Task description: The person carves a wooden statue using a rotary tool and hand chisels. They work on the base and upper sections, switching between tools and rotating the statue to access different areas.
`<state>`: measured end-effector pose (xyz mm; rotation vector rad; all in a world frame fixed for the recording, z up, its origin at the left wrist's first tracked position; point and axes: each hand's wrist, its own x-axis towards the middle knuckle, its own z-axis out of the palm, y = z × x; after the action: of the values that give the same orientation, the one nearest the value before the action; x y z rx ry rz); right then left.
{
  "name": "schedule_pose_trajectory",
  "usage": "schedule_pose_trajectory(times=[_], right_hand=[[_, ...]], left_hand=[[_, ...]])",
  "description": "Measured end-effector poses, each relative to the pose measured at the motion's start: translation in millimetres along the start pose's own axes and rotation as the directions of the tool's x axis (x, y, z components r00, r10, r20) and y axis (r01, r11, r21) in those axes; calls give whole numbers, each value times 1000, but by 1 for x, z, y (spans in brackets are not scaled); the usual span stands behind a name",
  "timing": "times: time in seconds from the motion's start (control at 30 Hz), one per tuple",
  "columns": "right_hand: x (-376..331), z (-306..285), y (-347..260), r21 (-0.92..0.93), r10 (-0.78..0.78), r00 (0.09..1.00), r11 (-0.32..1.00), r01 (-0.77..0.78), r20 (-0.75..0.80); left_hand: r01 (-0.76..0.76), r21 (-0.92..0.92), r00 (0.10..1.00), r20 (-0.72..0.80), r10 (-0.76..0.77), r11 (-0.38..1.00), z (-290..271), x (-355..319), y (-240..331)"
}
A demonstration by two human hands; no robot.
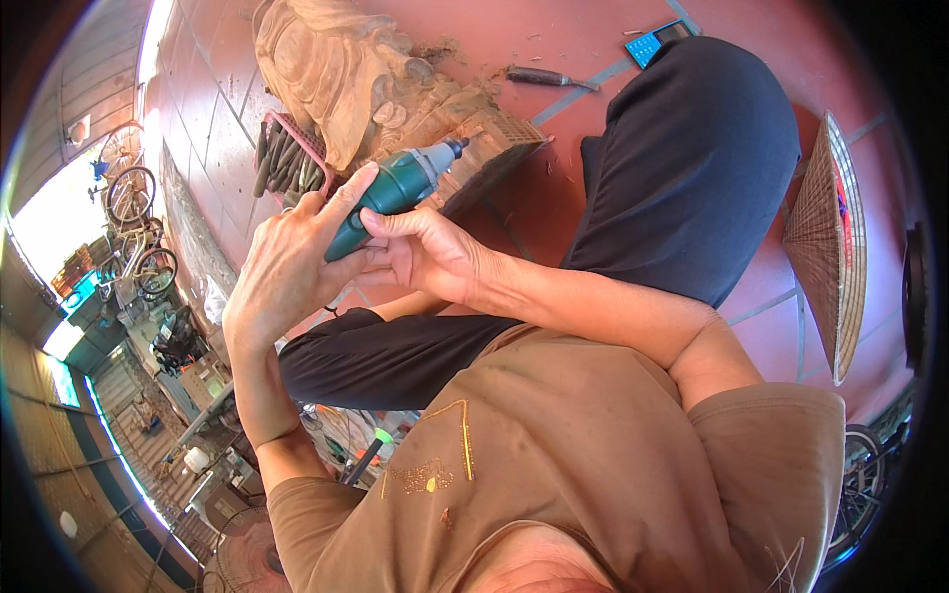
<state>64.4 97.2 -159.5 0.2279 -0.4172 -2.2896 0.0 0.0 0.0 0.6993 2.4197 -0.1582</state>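
A green rotary tool (393,188) with a grey nose and a dark collet is held up in front of me, its tip angled to the upper right. My left hand (282,259) wraps round its rear part, index finger laid along the body. From the other side, my right hand (435,255) grips the tool's underside with the thumb pressed on the casing. The fingers hide much of its back end. Just beyond the tool lies a carved wooden figure (331,84) with rounded, draped shapes and a rough-cut base.
A pink basket (314,146) of carving tools (285,163) sits left of the carving. A chisel (552,78) and wood chips lie on the red tiles (534,30). A blue phone-like device (657,42) is beyond my knee; a conical hat (822,252) rests at right. Bicycles (131,193) stand far left.
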Motion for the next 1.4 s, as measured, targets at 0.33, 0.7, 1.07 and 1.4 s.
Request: schedule_pose_trajectory(times=[0.33, 0.7, 1.07, 1.4], right_hand=[[1, 1, 2, -6, 4, 1000, 1000, -4, 5], [2, 1, -1, -26, 6, 1000, 1000, -6, -26], [-4, 4, 1, -43, -15, 999, 999, 13, -41], [-7, 2, 1, 11, 10, 999, 1000, -9, -33]], left_hand=[[-10, -14, 1000, -12, 10, 1000, 1, -1, 0], [14, -15, 1000, -19, -14, 1000, 5, -1, -2], [-3, -34, 1000, -5, 3, 999, 3, -1, 1], [-16, -29, 1000, -9, 16, 999, 5, 0, 3]])
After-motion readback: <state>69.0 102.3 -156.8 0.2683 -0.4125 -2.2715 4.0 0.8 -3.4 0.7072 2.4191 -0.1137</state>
